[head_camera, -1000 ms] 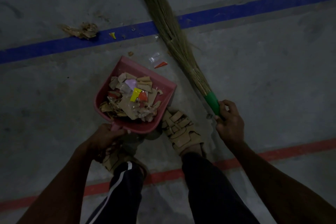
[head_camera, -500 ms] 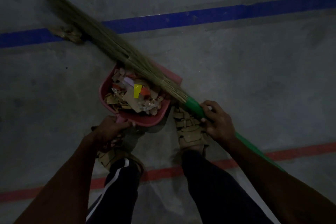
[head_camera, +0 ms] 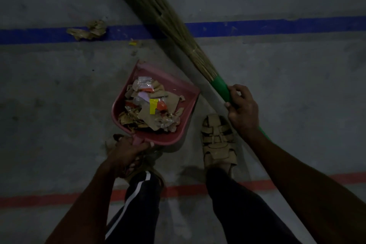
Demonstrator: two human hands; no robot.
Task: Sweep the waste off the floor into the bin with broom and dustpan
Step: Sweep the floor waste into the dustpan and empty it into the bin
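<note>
A: Hands? Our left hand (head_camera: 126, 152) grips the dustpan (head_camera: 178, 93) handle, our right hand (head_camera: 242, 108) is wrapped round the broom (head_camera: 170, 25) at its green sleeve.

B: Counts: one broom, one dustpan, heaped scraps inside. On the floor, far left on the blue line (head_camera: 277, 25): one crumpled paper wad (head_camera: 88, 30), one yellow bit (head_camera: 132, 43). Light, flimsy stuff, we'd guess; keep the pan level. No bin visible.
</note>
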